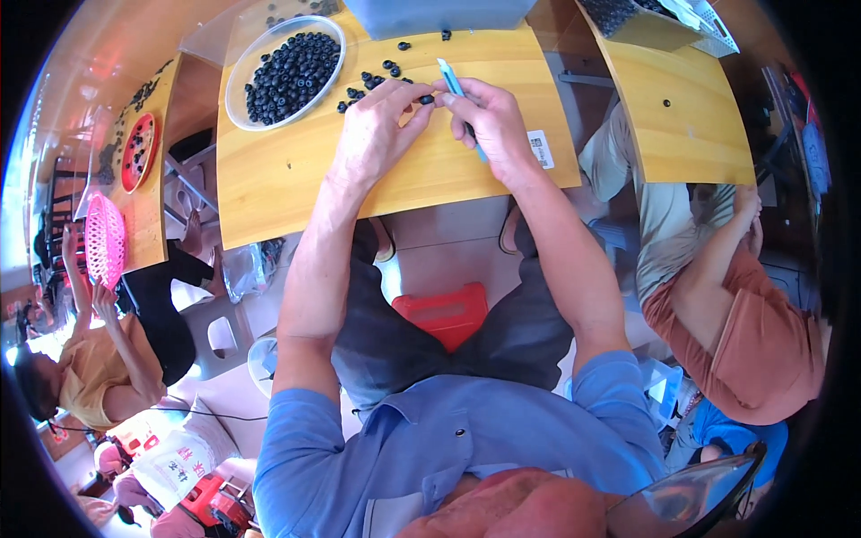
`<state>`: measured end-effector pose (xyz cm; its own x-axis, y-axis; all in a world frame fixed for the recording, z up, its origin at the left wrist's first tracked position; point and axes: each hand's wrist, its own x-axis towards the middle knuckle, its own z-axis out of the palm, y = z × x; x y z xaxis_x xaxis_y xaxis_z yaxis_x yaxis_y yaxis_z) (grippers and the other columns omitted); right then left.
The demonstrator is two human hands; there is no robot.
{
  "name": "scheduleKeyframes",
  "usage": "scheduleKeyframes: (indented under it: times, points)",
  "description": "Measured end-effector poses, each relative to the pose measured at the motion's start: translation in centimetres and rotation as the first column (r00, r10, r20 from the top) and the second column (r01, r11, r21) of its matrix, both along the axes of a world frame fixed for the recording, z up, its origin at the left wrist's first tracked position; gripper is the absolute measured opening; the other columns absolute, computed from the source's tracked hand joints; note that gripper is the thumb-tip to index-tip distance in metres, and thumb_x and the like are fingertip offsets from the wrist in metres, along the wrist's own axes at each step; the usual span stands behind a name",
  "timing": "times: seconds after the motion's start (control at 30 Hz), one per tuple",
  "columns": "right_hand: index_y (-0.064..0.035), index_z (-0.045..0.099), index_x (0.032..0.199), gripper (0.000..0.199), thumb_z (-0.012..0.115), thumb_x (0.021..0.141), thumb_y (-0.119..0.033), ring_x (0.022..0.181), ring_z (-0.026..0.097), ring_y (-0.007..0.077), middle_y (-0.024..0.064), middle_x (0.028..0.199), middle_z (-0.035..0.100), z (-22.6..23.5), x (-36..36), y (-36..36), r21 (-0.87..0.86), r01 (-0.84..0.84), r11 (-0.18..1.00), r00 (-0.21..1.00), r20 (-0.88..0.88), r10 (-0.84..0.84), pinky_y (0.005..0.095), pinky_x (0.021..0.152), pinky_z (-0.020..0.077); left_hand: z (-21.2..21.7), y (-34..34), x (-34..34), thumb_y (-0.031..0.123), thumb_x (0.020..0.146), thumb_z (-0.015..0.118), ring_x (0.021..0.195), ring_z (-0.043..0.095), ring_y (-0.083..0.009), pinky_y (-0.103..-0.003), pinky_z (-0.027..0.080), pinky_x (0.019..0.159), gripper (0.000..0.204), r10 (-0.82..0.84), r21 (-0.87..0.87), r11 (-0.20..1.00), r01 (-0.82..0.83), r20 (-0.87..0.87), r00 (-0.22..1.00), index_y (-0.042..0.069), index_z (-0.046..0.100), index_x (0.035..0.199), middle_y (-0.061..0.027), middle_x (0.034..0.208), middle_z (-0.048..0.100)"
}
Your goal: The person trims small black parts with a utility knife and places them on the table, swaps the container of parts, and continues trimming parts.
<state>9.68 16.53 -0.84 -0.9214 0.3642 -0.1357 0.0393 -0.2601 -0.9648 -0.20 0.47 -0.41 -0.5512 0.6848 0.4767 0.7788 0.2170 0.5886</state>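
My left hand (384, 125) pinches a small round black part (426, 99) between thumb and fingertips, just above the wooden table (269, 175). My right hand (493, 121) is closed round a light-blue utility knife (452, 81), whose tip points up and away from me. Its fingertips meet those of the left hand at the part. To the left stands a round clear tub (232, 97) holding a heap of similar black parts (294, 76). Several loose black parts (355, 93) lie beside the tub, beyond my left hand.
A translucent bluish bin (439, 15) stands at the table's far edge. A white label (541, 149) lies right of my right hand. Side tables hold a red tray (138, 154) and a cardboard box (641, 25). At left a person handles a pink basket (106, 240); another sits at right.
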Motion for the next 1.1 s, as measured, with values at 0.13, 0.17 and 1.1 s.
scheduleKeyframes:
  times: [0.13, 0.17, 1.1]
  points:
    - [0.0029, 0.071, 0.116, 0.025, 0.067, 0.097, -0.013, 0.06, 0.053, 0.0057, -0.0003, 0.076, 0.062, -0.6, -0.3, 0.5, -0.117, 0.008, 0.993, 1.0, -0.02, -0.011, 0.0231, 0.049, 0.0363, 0.4, 0.9, 0.5, 0.01, 0.091, 0.076, 0.08, 0.073, -0.0249, -0.034, 0.06, 0.071, 0.023, -0.017, -0.006, 1.0, 0.017, 0.003, 1.0, 0.007, 0.074, 0.113, -0.0103, 0.097, 0.072]
    - [0.0029, 0.071, 0.116, 0.025, 0.067, 0.097, -0.013, 0.06, 0.053, 0.0057, -0.0003, 0.076, 0.062, -0.7, -0.3, 0.6, -0.115, 0.009, 0.993, 1.0, -0.019, -0.011, 0.0231, 0.049, 0.0363, 0.4, 1.0, 0.6, 0.011, 0.091, 0.076, 0.081, 0.073, -0.0252, -0.035, 0.06, 0.071, 0.023, -0.024, -0.004, 1.0, 0.024, 0.005, 1.0, 0.007, 0.074, 0.113, -0.0104, 0.096, 0.072]
    - [-0.0024, 0.07, 0.114, 0.023, 0.069, 0.091, -0.004, 0.067, 0.067, 0.0211, 0.0078, 0.079, 0.067, -1.2, 1.1, 1.4, 0.875, 0.437, 0.206, 0.893, -0.45, 0.017, 0.0354, 0.058, 0.0528, -0.1, 2.0, 0.3, 0.015, 0.086, 0.08, 0.078, 0.072, -0.0099, -0.026, 0.059, 0.077, 0.022, 0.157, 0.089, 0.975, -0.204, 0.374, 0.914, 0.002, 0.074, 0.102, -0.0038, 0.085, 0.077]
